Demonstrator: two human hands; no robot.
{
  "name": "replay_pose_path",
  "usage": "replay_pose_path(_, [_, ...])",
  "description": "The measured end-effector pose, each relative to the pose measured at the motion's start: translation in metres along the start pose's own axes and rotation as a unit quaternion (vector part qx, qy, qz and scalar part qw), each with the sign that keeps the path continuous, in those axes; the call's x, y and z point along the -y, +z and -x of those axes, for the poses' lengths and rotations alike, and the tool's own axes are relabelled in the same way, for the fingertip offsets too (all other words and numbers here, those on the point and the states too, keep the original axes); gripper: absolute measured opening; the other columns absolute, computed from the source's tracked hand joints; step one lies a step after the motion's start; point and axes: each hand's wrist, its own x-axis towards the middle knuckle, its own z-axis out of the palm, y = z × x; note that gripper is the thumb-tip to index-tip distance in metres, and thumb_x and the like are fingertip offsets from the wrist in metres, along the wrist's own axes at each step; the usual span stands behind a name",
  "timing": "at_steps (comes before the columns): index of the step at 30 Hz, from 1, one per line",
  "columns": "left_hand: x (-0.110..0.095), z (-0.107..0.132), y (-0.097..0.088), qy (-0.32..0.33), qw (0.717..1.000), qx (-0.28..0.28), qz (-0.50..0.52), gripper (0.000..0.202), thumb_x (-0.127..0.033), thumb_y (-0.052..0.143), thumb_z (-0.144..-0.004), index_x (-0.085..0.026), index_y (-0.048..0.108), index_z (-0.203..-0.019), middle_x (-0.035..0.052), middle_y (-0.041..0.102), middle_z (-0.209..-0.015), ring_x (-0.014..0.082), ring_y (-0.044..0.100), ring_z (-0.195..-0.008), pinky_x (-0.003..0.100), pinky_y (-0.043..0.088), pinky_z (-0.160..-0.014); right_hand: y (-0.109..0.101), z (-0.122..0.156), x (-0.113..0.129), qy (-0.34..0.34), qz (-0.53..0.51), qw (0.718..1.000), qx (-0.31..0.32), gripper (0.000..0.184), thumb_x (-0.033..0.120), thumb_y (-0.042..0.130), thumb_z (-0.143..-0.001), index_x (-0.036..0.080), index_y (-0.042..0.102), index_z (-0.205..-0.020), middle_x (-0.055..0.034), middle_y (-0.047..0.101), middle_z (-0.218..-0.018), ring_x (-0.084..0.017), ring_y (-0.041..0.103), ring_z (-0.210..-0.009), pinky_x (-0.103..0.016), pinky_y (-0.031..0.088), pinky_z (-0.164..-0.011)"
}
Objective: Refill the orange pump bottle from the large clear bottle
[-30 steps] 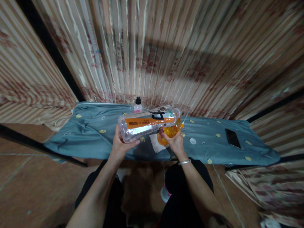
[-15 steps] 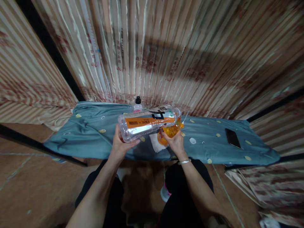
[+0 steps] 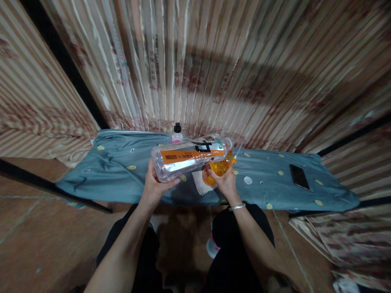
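Observation:
My left hand (image 3: 155, 185) is closed round the base of a large clear plastic bottle with an orange label (image 3: 191, 156). The bottle lies almost level, its mouth to the right, over an orange translucent cup (image 3: 220, 167). My right hand (image 3: 224, 183) wraps round that cup from below and holds it just above a table covered with a blue-grey cloth (image 3: 122, 171). A white folded tissue (image 3: 201, 184) lies on the cloth under the two hands.
A small bottle with a black cap (image 3: 177, 133) stands at the table's back edge behind the big bottle. A white cap (image 3: 248, 180) and a black phone (image 3: 299, 176) lie on the cloth to the right. Striped curtains hang behind; tiled floor lies below.
Almost nothing differs: both hands keep the bottle and the cup in the same place, with the view shifted very slightly.

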Motion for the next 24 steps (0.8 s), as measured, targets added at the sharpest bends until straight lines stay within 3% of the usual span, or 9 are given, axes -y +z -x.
replay_pose_path(11, [-0.0005, -0.0001, 0.0006, -0.016, 1.000, -0.010, -0.007, 0.090, -0.025, 0.111, -0.049, -0.024, 0.064, -0.126, 0.0063, 0.081, -0.118, 0.0320, 0.082, -0.108, 0.045, 0.072, -0.091, -0.0024, -0.0008, 0.0026, 0.017, 0.018, 1.000, 0.012, 0.090, 0.063, 0.087, -0.069, 0.013, 0.058, -0.137, -0.0255, 0.080, -0.122, -0.047, 0.078, -0.116, -0.056, 0.061, -0.097])
replay_pose_path(16, [-0.0013, -0.0001, 0.0011, -0.016, 1.000, -0.014, -0.016, 0.096, -0.029, 0.112, -0.048, -0.023, 0.063, -0.130, 0.0081, 0.081, -0.118, 0.0348, 0.082, -0.112, 0.049, 0.070, -0.097, -0.0018, -0.0008, 0.0012, 0.006, 0.018, 1.000, 0.005, 0.089, 0.064, 0.088, -0.069, 0.014, 0.057, -0.137, -0.0236, 0.081, -0.119, -0.047, 0.078, -0.114, -0.057, 0.062, -0.096])
replay_pose_path(24, [-0.0050, 0.0003, 0.0047, -0.028, 0.999, -0.026, -0.013, 0.095, -0.031, 0.113, -0.044, -0.024, 0.064, -0.125, 0.0058, 0.081, -0.116, 0.0317, 0.081, -0.111, 0.045, 0.071, -0.095, -0.0003, -0.0005, -0.0021, 0.007, 0.020, 1.000, -0.002, 0.088, 0.065, 0.088, -0.069, 0.015, 0.058, -0.135, -0.0208, 0.082, -0.112, -0.045, 0.079, -0.108, -0.054, 0.063, -0.091])
